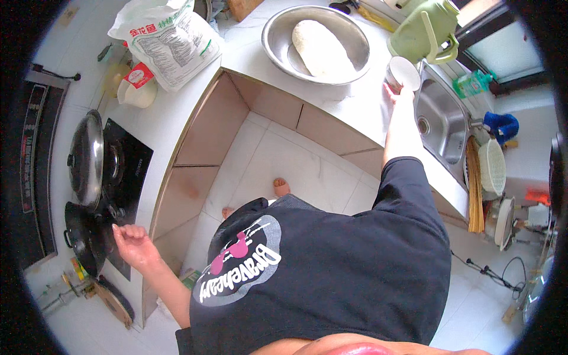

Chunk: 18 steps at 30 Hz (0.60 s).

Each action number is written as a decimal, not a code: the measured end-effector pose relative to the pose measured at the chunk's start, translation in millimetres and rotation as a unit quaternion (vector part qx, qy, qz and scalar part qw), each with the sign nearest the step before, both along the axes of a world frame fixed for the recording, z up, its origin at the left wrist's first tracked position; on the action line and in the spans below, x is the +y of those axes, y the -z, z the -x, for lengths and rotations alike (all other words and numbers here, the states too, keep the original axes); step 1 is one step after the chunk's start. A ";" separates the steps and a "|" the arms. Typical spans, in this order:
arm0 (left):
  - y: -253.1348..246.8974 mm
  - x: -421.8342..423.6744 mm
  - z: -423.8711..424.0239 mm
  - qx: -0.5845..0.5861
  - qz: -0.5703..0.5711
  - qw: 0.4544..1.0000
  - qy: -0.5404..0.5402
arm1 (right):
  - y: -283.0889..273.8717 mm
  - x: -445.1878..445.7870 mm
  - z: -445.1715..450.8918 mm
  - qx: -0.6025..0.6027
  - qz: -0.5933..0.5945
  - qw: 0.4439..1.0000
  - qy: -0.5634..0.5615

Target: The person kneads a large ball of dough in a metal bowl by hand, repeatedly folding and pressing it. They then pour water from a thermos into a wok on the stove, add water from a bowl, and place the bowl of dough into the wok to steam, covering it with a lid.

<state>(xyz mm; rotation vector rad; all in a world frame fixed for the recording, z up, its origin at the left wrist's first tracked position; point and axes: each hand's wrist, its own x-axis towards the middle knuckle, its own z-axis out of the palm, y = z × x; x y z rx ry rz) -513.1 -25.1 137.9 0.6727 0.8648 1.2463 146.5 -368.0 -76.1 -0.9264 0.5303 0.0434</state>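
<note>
At the right end of the white counter, my right hand [401, 94] has its fingers around the near side of a small white bowl [404, 74], beside the sink's left edge. My left hand [135, 246] hangs over the black hob's near part, next to a black wok [86, 235]; its fingers are curled and nothing shows in it. A wide stainless steel basin [271, 44] stands on the counter's far side, holding a large pale lump of dough [321, 49]. What lies inside the white bowl cannot be made out.
A flour bag [177, 49] and a white tub [137, 95] stand at the back left. A steel lid [88, 155] leans over the hob [126, 155]. Right of the basin are a green jug [421, 31], the steel sink [439, 115] and a green bottle [471, 84].
</note>
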 end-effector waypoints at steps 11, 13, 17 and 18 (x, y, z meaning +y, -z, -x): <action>1.0 6.7 -21.9 0.003 0.031 0.999 0.037 | -7.5 -15.2 25.8 0.011 -0.058 0.997 0.051; 3.5 7.4 -22.6 0.007 0.034 0.997 0.072 | -13.9 -19.6 49.2 -0.026 -0.013 0.999 0.017; 12.0 4.2 -24.7 0.006 0.039 0.994 0.098 | -68.8 -20.7 88.7 0.006 -0.002 0.999 -0.041; 15.1 4.7 -26.2 0.013 0.053 0.995 0.088 | -73.5 -31.1 92.7 -0.041 -0.008 0.994 -0.098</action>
